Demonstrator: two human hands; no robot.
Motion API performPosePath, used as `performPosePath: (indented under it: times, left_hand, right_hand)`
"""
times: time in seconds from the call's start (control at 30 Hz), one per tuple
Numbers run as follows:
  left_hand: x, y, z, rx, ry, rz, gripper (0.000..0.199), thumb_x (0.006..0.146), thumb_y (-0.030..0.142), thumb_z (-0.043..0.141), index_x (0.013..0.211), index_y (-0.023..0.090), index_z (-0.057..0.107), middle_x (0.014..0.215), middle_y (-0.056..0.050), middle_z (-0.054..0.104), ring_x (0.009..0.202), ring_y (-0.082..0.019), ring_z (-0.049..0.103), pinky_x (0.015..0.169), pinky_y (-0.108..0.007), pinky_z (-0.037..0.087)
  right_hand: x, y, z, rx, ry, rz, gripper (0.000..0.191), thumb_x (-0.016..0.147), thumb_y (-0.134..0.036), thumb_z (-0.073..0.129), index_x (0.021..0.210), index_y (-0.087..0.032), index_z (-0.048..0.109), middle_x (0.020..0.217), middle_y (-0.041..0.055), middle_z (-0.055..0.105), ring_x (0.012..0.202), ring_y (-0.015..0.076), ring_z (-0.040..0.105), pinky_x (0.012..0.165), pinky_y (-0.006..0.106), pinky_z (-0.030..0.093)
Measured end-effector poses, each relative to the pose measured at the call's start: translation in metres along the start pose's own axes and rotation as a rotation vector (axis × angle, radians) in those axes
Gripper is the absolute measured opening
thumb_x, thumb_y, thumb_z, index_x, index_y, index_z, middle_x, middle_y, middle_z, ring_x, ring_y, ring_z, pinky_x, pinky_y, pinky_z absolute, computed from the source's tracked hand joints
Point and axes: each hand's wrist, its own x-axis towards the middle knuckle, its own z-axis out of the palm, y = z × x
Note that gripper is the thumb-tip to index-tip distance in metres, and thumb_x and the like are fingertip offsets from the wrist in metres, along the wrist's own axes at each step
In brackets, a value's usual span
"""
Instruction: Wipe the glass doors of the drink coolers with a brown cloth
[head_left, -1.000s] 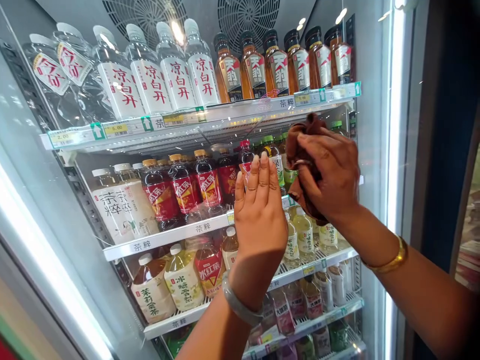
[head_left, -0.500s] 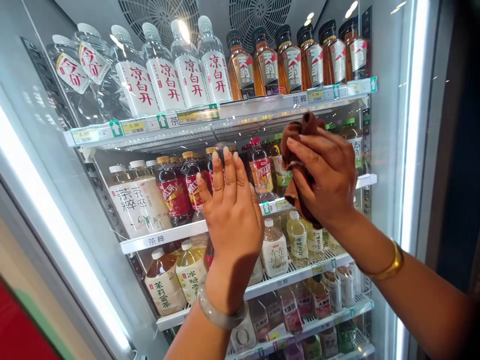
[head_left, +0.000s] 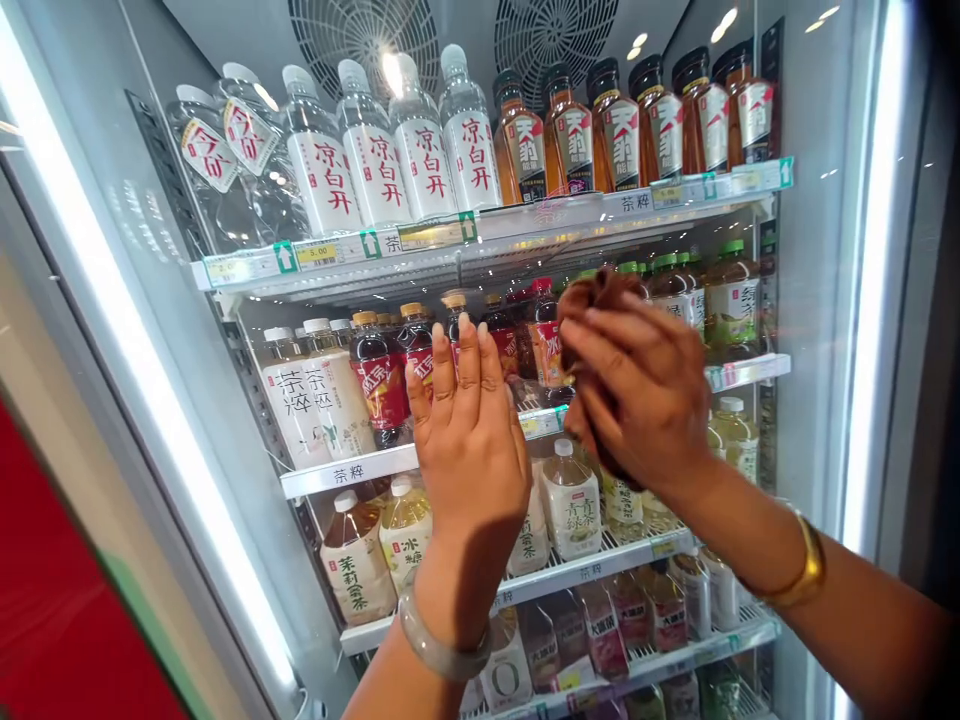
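Note:
My left hand (head_left: pixel 472 450) is raised flat against the glass front of a drinks cooler, its fingers stretched out and apart, with nothing held. To its right, my right hand (head_left: pixel 649 390) grips a crumpled brown cloth (head_left: pixel 600 295) and presses it toward the same glass. Part of the cloth is hidden behind the fingers. Beyond the hands, on the second shelf, are red-labelled tea bottles (head_left: pixel 381 385) and green-labelled bottles (head_left: pixel 731 305). A grey bangle circles the left wrist and a gold one the right.
The top shelf (head_left: pixel 517 222) bears clear water bottles (head_left: pixel 322 165) and amber bottles (head_left: pixel 619 135). Lower shelves carry more bottles (head_left: pixel 356 570) and cans. Bright light strips (head_left: pixel 150 380) run down both sides. A red panel (head_left: pixel 52 560) shows at the lower left.
The cooler has shifted right in view. My right hand and the cloth have moved lower and left against the shelves, uncovering green-labelled bottles. My left hand stays flat, with its fingertips slightly lower in view.

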Motion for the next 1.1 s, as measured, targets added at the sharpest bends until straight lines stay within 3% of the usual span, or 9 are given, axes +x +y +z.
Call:
performPosePath:
  times: [0.13, 0.27, 0.4, 0.53, 0.7, 0.8, 0.97, 1.03, 1.1]
  left_hand:
    - [-0.004, -0.007, -0.003, 0.002, -0.008, 0.002, 0.067, 0.103, 0.016, 0.045, 0.167, 0.009, 0.030, 0.173, -0.015, 0.035, 0.167, -0.024, 0.014, 0.138, -0.046, 0.009]
    - [-0.003, -0.011, -0.009, -0.025, -0.051, 0.018, 0.069, 0.101, 0.013, 0.043, 0.168, 0.011, 0.027, 0.173, -0.014, 0.034, 0.166, -0.024, 0.018, 0.138, -0.049, 0.012]
    - [-0.005, -0.014, -0.009, -0.038, -0.034, 0.020, 0.072, 0.100, 0.010, 0.042, 0.169, 0.011, 0.023, 0.174, -0.015, 0.031, 0.166, -0.024, 0.016, 0.137, -0.048, 0.016]
    - [-0.009, -0.015, -0.007, -0.012, -0.006, 0.002, 0.068, 0.102, 0.013, 0.042, 0.168, 0.008, 0.026, 0.173, -0.016, 0.033, 0.167, -0.022, 0.014, 0.137, -0.045, 0.016]
    - [-0.007, -0.016, -0.011, -0.010, -0.036, 0.030, 0.067, 0.101, 0.012, 0.041, 0.166, 0.006, 0.030, 0.173, -0.017, 0.034, 0.167, -0.022, 0.012, 0.137, -0.045, 0.016]
    - [-0.004, -0.016, -0.012, -0.026, -0.019, 0.028, 0.068, 0.101, 0.011, 0.042, 0.167, 0.005, 0.027, 0.174, -0.017, 0.030, 0.167, -0.022, 0.010, 0.137, -0.045, 0.014]
    - [0.001, -0.013, -0.004, -0.046, 0.030, 0.027, 0.074, 0.102, 0.014, 0.043, 0.171, 0.012, 0.016, 0.176, -0.014, 0.025, 0.167, -0.022, 0.010, 0.138, -0.047, 0.012]
    - [0.006, -0.009, 0.000, -0.029, 0.040, 0.018, 0.075, 0.101, 0.013, 0.044, 0.171, 0.013, 0.017, 0.175, -0.014, 0.026, 0.167, -0.021, 0.010, 0.138, -0.046, 0.010]
    - [0.013, -0.004, 0.004, -0.019, 0.037, 0.023, 0.074, 0.101, 0.011, 0.046, 0.170, 0.013, 0.019, 0.175, -0.014, 0.027, 0.167, -0.021, 0.011, 0.138, -0.047, 0.007]
  right_hand:
    - [0.004, -0.028, 0.011, 0.101, -0.074, -0.151, 0.048, 0.099, -0.021, 0.067, 0.146, -0.030, 0.061, 0.139, 0.0026, 0.072, 0.143, 0.0275, 0.055, 0.126, 0.049, 0.046]
    - [0.025, -0.020, 0.012, 0.060, -0.103, -0.046, 0.048, 0.101, -0.021, 0.062, 0.147, -0.037, 0.059, 0.145, -0.0007, 0.067, 0.146, 0.0270, 0.052, 0.125, 0.050, 0.046]
    - [0.007, -0.028, 0.007, 0.014, -0.063, 0.028, 0.055, 0.099, -0.019, 0.064, 0.152, -0.034, 0.055, 0.143, 0.0044, 0.068, 0.145, 0.0321, 0.052, 0.121, 0.056, 0.048]
    - [-0.006, -0.047, 0.013, 0.082, -0.089, -0.091, 0.056, 0.099, -0.020, 0.064, 0.154, -0.030, 0.053, 0.139, 0.0038, 0.071, 0.142, 0.0292, 0.054, 0.124, 0.052, 0.048]
    - [0.021, -0.027, 0.016, 0.057, -0.079, -0.038, 0.052, 0.102, -0.024, 0.061, 0.152, -0.036, 0.054, 0.146, 0.0010, 0.067, 0.146, 0.0280, 0.052, 0.125, 0.051, 0.046]
    - [0.016, -0.025, 0.010, 0.004, -0.038, 0.045, 0.056, 0.100, -0.019, 0.061, 0.153, -0.037, 0.054, 0.145, 0.0031, 0.067, 0.146, 0.0311, 0.052, 0.123, 0.056, 0.048]
    - [-0.003, -0.036, 0.009, 0.067, -0.077, -0.137, 0.053, 0.097, -0.020, 0.062, 0.150, -0.023, 0.059, 0.137, 0.0065, 0.073, 0.141, 0.0311, 0.055, 0.123, 0.055, 0.049]
    - [0.006, -0.024, 0.010, 0.077, -0.099, -0.192, 0.050, 0.097, -0.022, 0.063, 0.148, -0.020, 0.061, 0.141, 0.0068, 0.071, 0.142, 0.0315, 0.055, 0.124, 0.055, 0.049]
    - [0.018, -0.005, 0.007, 0.064, -0.081, -0.154, 0.051, 0.098, -0.020, 0.063, 0.148, -0.024, 0.060, 0.144, 0.0065, 0.069, 0.144, 0.0306, 0.053, 0.123, 0.054, 0.049]
